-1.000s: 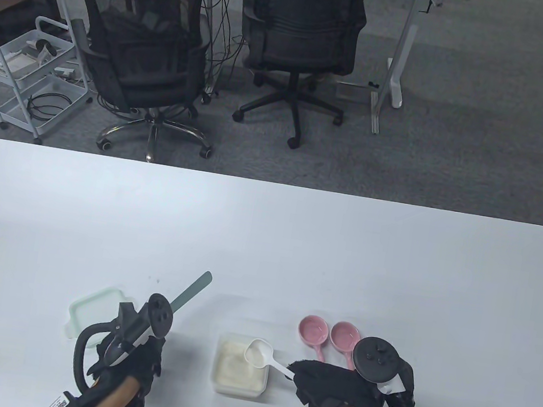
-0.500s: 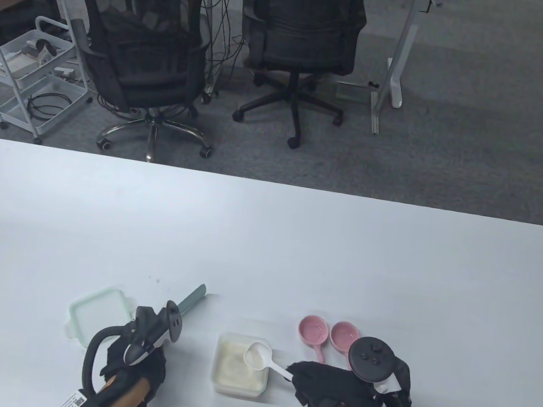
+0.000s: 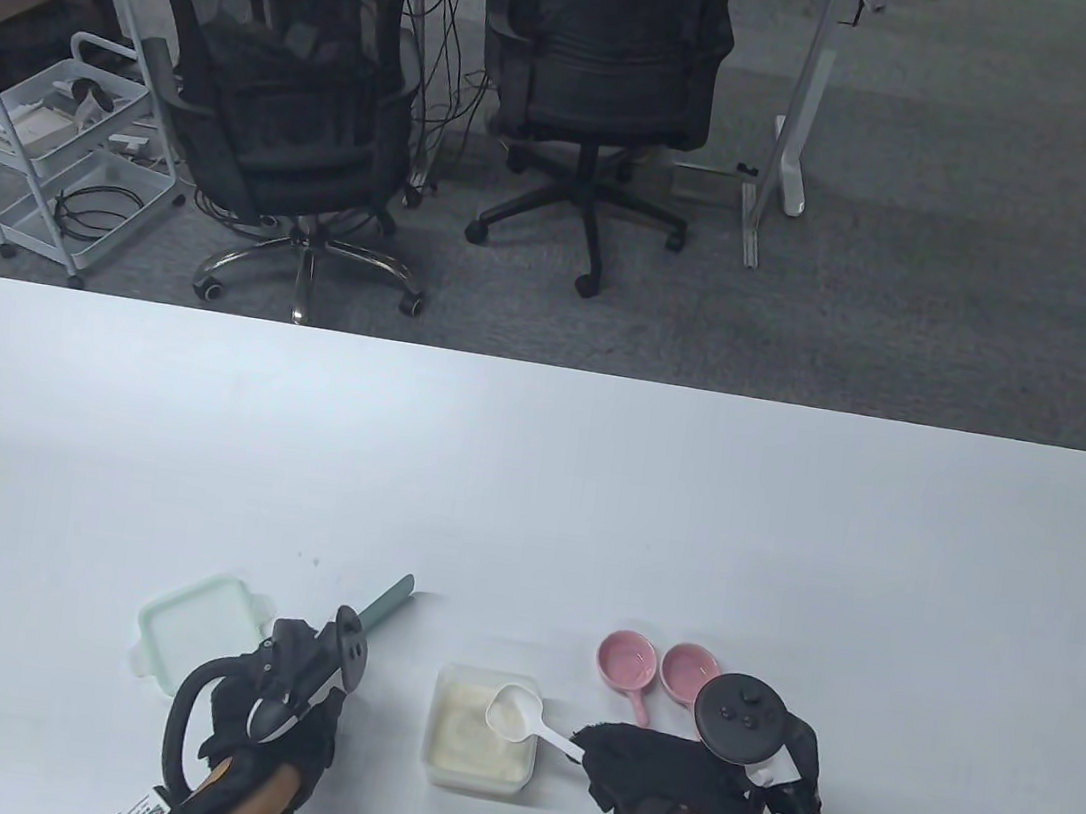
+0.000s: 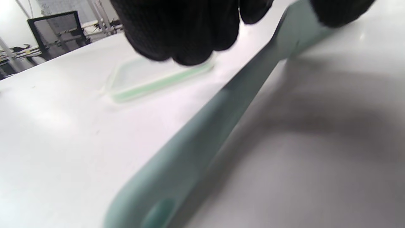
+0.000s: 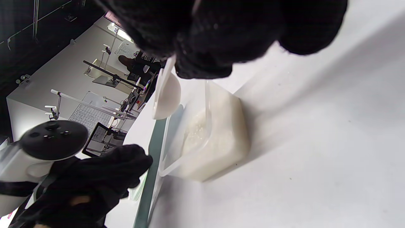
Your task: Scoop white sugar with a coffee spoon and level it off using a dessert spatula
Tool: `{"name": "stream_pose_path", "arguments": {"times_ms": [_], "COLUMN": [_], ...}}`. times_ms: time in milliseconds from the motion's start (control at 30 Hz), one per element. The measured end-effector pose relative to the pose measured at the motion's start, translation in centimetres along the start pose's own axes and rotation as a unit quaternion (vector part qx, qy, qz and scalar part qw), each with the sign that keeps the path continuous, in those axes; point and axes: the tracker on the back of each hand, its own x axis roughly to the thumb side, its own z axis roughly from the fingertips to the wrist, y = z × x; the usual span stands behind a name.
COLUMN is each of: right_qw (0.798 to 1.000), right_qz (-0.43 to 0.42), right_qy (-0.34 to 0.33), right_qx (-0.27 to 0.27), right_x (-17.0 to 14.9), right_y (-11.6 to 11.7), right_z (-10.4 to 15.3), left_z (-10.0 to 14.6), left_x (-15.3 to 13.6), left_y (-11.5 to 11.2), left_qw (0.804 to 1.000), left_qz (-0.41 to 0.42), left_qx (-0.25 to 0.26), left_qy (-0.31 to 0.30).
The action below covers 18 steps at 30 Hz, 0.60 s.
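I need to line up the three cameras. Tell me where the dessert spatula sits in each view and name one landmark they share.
Table view: dessert spatula lower left of centre, blade sticking out up-right from the left hand.
Left wrist view: it crosses the picture diagonally, top right to bottom left.
Right wrist view: a green strip left of the sugar container.
Shared landmark: the white table.

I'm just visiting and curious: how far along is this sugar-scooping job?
Roughly midway, it seems. Done: the lid lies off beside the sugar container, and both tools are picked up. In hand: the right hand holds the white coffee spoon over the container, apparently filled; the left hand grips the green dessert spatula, its blade away from the spoon. Left: sweeping the spatula across the spoon to level it.
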Motion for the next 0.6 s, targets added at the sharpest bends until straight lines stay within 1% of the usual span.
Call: {"name": "stream_pose_path", "arguments": {"times_ms": [67,133,200,300,400,600], "right_qw": [1.0,1.0,1.0,1.0,1.0,1.0], "right_qz": [0.0,0.0,0.0,-0.001,-0.001,0.001], "right_qy": [0.001,0.001,0.001,0.001,0.001,0.003], "right_qx": [0.0,0.0,0.0,0.0,0.001,0.001], "right_x": [0.0,0.0,0.0,0.0,0.0,-0.1], "right_y": [0.0,0.1,0.1,0.1,0.1,0.2], "right_z": [0.0,0.0,0.0,0.0,0.0,-0.1], "left_z": [0.6,1.0,1.4,2.1,2.4,2.5], "left_x": [0.3,0.6,1.0,1.6,2.0,2.0], "left_y": [0.5,0.7,0.8,0.9,0.9,0.9], "left_qw": [0.999,0.998,0.993,0.987,0.985,0.986], "left_qz": [0.018,0.012,0.007,-0.006,-0.009,-0.012], "left_qx": [0.036,0.049,0.09,0.133,0.144,0.136], "left_qy": [-0.028,-0.048,-0.072,-0.086,-0.098,-0.1]}}
